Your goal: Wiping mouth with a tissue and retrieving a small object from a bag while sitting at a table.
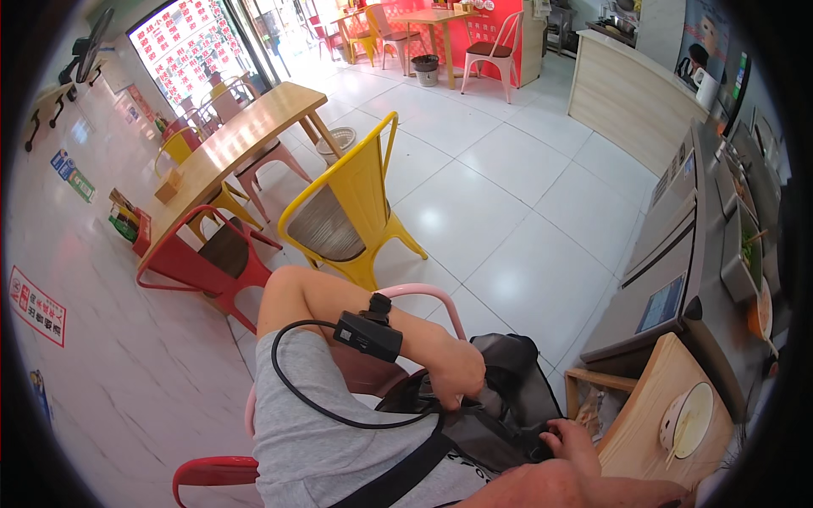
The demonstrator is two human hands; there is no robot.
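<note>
A black, soft bag (pixel 508 398) with a sheen lies in front of me by a pink metal chair (pixel 423 290). My left hand (pixel 457 372) is closed on its upper part, fingers curled into the dark fabric. A black box-shaped device (pixel 368 336) is strapped to my left forearm, and a black cable loops from it over my grey shirt. At the bag's right edge my right hand (pixel 572 444) has bent fingers gripping the material. A wide black strap (pixel 398 478) crosses my shirt. The bag's inside is hidden.
To the right, a wooden table (pixel 631 423) holds a white bowl (pixel 687 421) with chopsticks. Beyond it stands a grey counter unit (pixel 660 279) with food trays. Yellow (pixel 347 203) and red (pixel 212 254) chairs stand ahead at a long wooden table (pixel 246 127).
</note>
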